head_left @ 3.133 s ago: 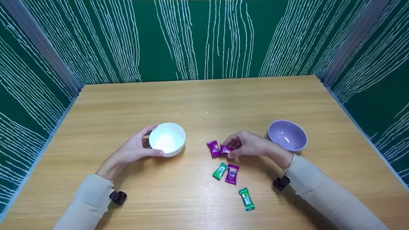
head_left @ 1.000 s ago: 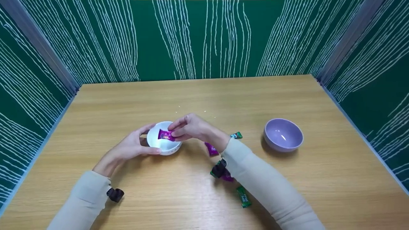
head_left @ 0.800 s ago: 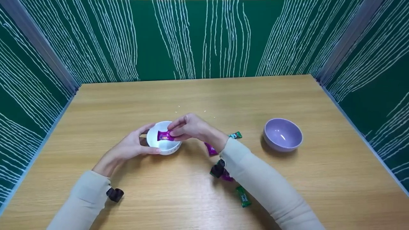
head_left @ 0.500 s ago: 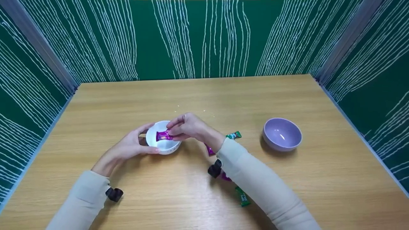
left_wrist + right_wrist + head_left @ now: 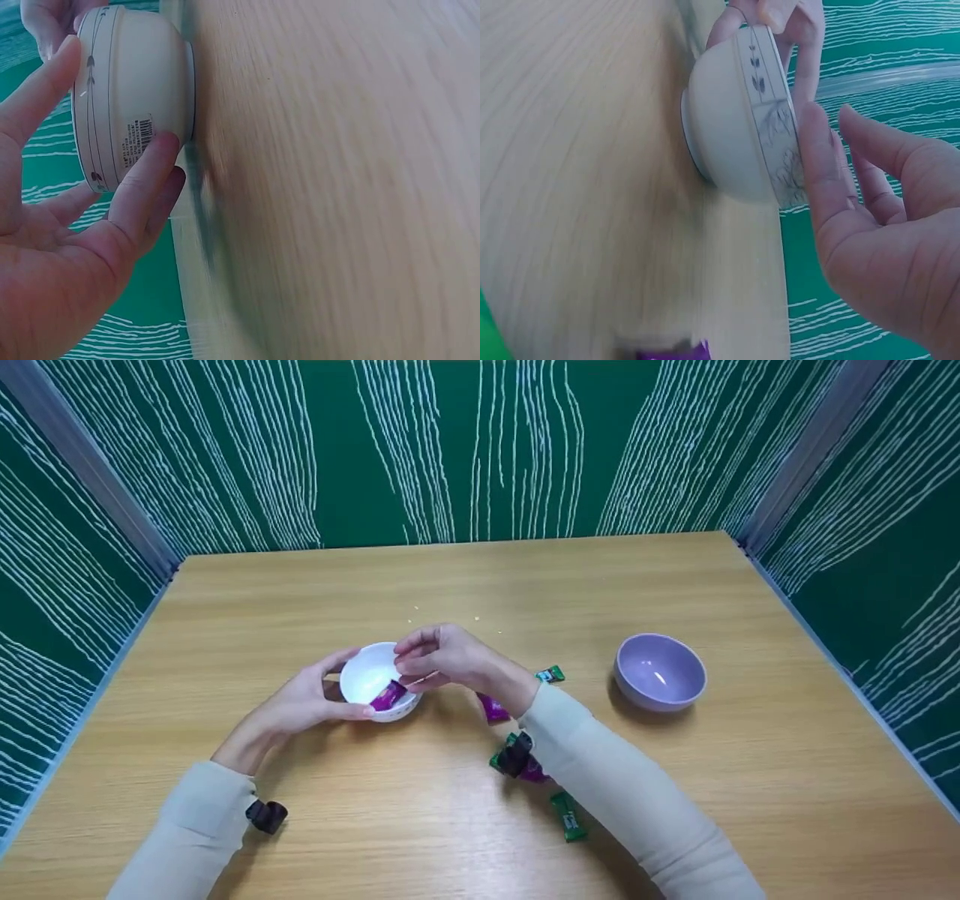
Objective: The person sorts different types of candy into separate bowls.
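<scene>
My left hand [image 5: 304,703] grips the white bowl [image 5: 364,675] from its left side, thumb at the near rim and fingers round the far side. In the left wrist view the bowl [image 5: 142,90] shows a patterned band and a barcode label. A purple-wrapped candy [image 5: 388,695] lies inside it, near the front right wall. Over the bowl's right rim hovers my right hand [image 5: 454,660], its fingers loosely bent. The right wrist view shows that hand [image 5: 892,217] beside the rim, with nothing visible between thumb and fingers.
A purple bowl [image 5: 660,673] stands on the table at right. Beneath and around my right forearm lie purple candies [image 5: 493,709] and green candies [image 5: 568,816], some partly hidden. Small white crumbs dot the table farther back. Green walls with white lines enclose the table [image 5: 337,825].
My right hand took a purple candy from the table to the white bowl and has let it go; the candy has dropped inside. The left hand keeps its hold on the bowl.
</scene>
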`<state>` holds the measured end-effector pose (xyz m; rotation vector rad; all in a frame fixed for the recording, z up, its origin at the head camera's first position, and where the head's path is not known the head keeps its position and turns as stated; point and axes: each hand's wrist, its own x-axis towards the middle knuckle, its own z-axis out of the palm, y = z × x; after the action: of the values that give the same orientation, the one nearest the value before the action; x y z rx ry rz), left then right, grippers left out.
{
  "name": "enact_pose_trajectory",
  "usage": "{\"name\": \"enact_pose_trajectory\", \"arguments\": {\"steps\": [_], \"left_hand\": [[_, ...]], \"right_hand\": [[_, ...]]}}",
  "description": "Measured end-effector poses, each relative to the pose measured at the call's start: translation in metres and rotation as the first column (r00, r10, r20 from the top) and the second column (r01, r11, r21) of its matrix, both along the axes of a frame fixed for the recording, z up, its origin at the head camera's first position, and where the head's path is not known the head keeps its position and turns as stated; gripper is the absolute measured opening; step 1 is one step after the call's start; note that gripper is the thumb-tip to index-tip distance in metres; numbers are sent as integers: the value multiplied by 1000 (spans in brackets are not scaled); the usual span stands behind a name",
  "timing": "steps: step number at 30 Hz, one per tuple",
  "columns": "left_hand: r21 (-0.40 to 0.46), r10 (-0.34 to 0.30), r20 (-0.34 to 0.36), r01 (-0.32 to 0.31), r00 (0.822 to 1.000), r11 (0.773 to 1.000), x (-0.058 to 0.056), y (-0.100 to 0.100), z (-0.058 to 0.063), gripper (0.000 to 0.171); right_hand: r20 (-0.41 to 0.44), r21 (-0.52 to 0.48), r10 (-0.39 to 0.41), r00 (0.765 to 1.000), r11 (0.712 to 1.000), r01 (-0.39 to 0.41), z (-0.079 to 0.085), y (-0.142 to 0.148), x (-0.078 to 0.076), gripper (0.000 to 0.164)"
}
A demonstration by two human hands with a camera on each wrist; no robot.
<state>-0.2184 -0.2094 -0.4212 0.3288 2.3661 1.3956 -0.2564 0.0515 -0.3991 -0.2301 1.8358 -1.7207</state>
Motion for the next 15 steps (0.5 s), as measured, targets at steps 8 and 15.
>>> {"name": "enact_pose_trajectory", "arguments": {"steps": [8,15], "left_hand": [[-25,22,12,-22,1000,999,-1,3,1,101],[-50,32,2,-32,999,998,2,0,2,103]], "right_hand": [[-67,146,115,991,984,-104,7,36,-1,41],[-107,286,187,977,946,-150,6,72,-2,43]]}}
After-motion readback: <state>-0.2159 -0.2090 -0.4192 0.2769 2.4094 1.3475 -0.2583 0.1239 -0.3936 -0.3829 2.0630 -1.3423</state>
